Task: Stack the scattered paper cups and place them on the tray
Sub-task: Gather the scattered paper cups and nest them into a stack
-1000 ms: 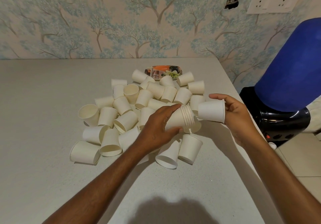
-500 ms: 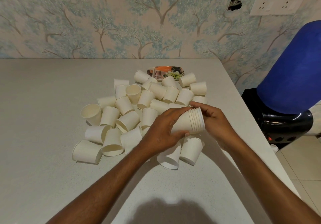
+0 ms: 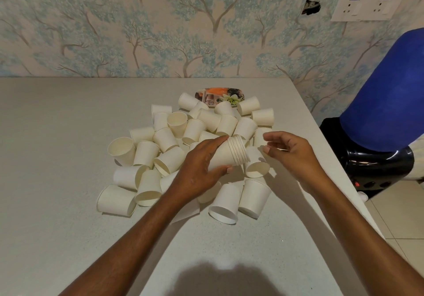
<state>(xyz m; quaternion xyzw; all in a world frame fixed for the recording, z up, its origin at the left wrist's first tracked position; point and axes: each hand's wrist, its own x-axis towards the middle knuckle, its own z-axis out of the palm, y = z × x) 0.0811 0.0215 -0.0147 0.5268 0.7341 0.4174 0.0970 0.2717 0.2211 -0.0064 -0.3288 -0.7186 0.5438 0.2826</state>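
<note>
Over the bench (image 3: 57, 204), the left hand (image 3: 202, 169) grips the nested stack (image 3: 229, 155); the right hand (image 3: 291, 153), fingers (image 3: 273, 136) slack and empty, should fetch a loose cup (image 3: 257, 166).

the paper cups (image 3: 146, 153) are plain off-white with no print. the stack of cups (image 3: 226, 155) is the same cream, its rims making fine pale stripes. the tray (image 3: 214, 93) carries a printed picture: orange at the top, dark patches and a white and yellow-green flower. the counter (image 3: 57, 158) is pale grey with tiny speckles. the wallpaper (image 3: 160, 31) is pinkish beige with blue-green trees on grey-brown branches. the bottle (image 3: 390, 93) is deep blue, above a glossy black base (image 3: 371, 167).
</note>
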